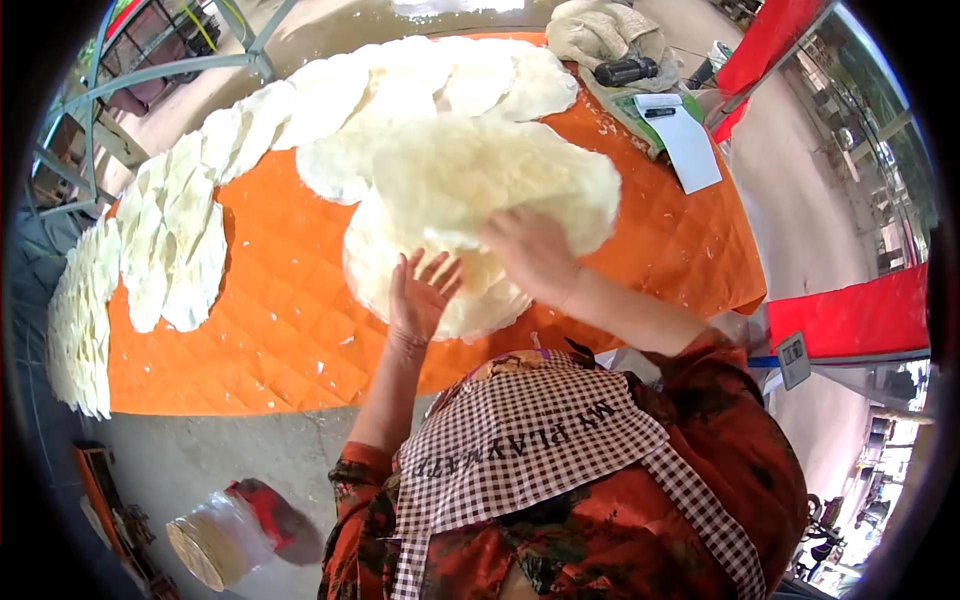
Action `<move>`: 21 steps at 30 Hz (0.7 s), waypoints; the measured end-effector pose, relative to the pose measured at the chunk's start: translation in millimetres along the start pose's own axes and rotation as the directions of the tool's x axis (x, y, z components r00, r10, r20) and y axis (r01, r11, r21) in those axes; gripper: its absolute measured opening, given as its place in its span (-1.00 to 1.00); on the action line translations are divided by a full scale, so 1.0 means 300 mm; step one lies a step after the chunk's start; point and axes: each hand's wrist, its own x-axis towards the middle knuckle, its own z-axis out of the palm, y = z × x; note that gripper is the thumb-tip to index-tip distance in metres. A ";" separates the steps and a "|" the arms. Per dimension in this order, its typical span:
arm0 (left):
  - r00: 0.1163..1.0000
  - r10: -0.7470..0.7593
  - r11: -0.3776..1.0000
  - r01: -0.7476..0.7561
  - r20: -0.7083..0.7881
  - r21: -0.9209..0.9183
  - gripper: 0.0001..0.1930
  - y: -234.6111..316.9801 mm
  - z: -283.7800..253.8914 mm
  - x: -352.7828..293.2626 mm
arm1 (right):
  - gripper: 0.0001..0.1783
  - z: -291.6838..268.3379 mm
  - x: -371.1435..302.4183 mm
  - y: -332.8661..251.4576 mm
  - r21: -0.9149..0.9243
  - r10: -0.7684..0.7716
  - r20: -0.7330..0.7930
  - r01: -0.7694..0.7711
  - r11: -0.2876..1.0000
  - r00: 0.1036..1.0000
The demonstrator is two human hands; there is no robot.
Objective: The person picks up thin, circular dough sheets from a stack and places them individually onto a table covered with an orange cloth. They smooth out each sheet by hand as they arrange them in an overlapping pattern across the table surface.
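Head view. Your right hand (535, 255) lifts a thin, pale round sheet (490, 180) above the stack (400, 270) of like sheets at the centre of the orange quilted worktop (270, 330). Its fingers lie against the sheet's near edge and seem to pinch it, but the tips are hidden, so you cannot tell the exact grip. Your left hand (420, 295) sits just at 7 o'clock of the right, palm open and fingers spread, resting against the stack's near rim.

The sheet looks very light, and it sags and ripples at its free edge, so judge it limp rather than stiff. It seems thin enough to tear or crease if pulled from one point. Take hold at the rim with flat fingers, and support the underside with the open palm rather than squeezing. A floury surface would likely make it slide, not stick.

More sheets (160, 230) lie overlapped in a band from 8 o'clock round to 12 o'clock of the worktop. A white paper pad (690, 145) and a dark cylinder (625, 70) lie at 1 o'clock. A bagged roll of discs (215, 540) rests on the floor at 7 o'clock.
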 end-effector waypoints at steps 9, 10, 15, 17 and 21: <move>0.999 -0.035 0.998 0.034 -0.025 -0.047 -0.45 -0.083 -0.108 0.036 | -0.64 0.345 -0.109 -0.041 0.335 0.097 0.084 -0.120 0.935 0.992; 0.999 -0.035 0.998 0.033 -0.030 -0.057 -0.45 -0.080 -0.107 0.034 | -0.63 0.344 -0.092 -0.037 0.377 0.122 0.085 -0.146 0.915 0.989; 0.997 -0.068 0.996 0.065 -0.039 -0.065 -0.47 -0.064 -0.105 0.038 | -0.65 0.332 -0.050 -0.035 0.546 0.254 0.293 -0.379 0.747 0.922; 0.998 -0.060 0.996 0.058 -0.023 -0.072 -0.50 -0.057 -0.111 0.046 | -0.65 0.330 -0.047 -0.029 0.569 0.262 0.308 -0.398 0.719 0.914; 0.999 -0.019 1.000 0.020 -0.035 0.019 -0.57 -0.030 -0.096 0.063 | -0.57 0.323 -0.031 -0.029 0.578 0.254 0.274 -0.369 0.727 0.928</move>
